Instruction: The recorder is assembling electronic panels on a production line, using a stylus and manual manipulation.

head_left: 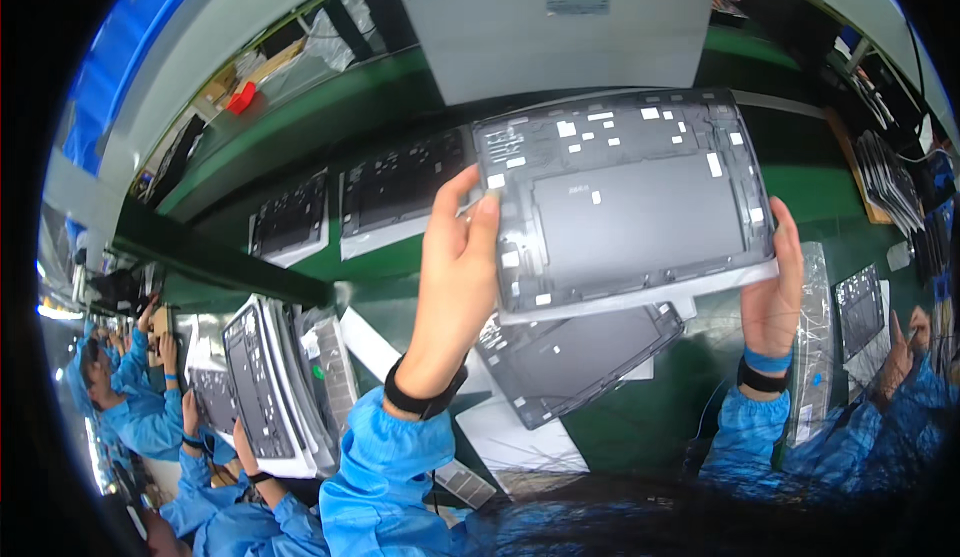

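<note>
A dark grey tablet back cover (pixel 640 212), inner side up and dotted with small white pads, is raised in front of me with a white sheet along its lower edge. My left hand (pixel 460 242) grips its left edge, thumb and fingers closed on it. At the right edge my right hand (pixel 775 287) is closed round the lower corner; part of its fingers is hidden behind the cover. Below lies a second tablet back cover (pixel 580 362), tilted on the bench and partly overlapped by the raised one. White paper (pixel 520 437) lies under and beside it.
Two more dark covers (pixel 400 182) (pixel 290 215) lie on the green bench (pixel 390 282) at the far left. A grey panel (pixel 560 37) stands behind. At left, co-workers in blue handle a stack of covers (pixel 260 377). Another person's hand (pixel 900 357) is at right, near a cover (pixel 860 312).
</note>
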Motion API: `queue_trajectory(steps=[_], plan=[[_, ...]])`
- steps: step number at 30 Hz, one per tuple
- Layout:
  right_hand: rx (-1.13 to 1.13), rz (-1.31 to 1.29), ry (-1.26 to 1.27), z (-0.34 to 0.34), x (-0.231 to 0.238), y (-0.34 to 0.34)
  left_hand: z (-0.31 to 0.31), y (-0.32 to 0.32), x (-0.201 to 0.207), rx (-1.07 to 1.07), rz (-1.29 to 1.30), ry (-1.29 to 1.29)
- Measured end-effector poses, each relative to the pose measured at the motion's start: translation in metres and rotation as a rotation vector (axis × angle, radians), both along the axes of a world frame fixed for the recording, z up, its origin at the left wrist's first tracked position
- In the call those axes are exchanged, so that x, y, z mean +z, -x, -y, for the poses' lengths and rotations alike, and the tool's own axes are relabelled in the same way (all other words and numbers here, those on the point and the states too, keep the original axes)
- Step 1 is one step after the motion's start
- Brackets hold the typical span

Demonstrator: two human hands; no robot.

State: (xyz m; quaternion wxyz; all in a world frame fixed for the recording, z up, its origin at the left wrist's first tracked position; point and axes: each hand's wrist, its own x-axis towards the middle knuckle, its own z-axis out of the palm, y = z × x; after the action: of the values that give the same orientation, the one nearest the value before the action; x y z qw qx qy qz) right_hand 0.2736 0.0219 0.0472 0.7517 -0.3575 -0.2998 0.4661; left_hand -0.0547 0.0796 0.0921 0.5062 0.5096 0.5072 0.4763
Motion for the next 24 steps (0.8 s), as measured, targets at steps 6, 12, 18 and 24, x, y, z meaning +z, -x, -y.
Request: queue_trajectory(steps=[6, 12, 18, 24], plan=[[0.032, 0.547, 0.215, 0.027, -0.029, 0.028, 0.082, 0.060, -0.073, -0.019, 0.013, 0.321], [-0.052, 0.811, 0.258, 0.023, -0.080, 0.042, 0.082, 0.066, -0.134, 0.050, -0.406, -0.008], [-0.246, 1.384, 0.106, 0.024, -0.061, 0.065, 0.098, 0.074, -0.120, 0.118, -0.459, -0.127], [0.205, 0.784, 0.274, 0.132, -0.016, 0.104, 0.194, 0.105, -0.066, -0.199, -0.702, -0.123]])
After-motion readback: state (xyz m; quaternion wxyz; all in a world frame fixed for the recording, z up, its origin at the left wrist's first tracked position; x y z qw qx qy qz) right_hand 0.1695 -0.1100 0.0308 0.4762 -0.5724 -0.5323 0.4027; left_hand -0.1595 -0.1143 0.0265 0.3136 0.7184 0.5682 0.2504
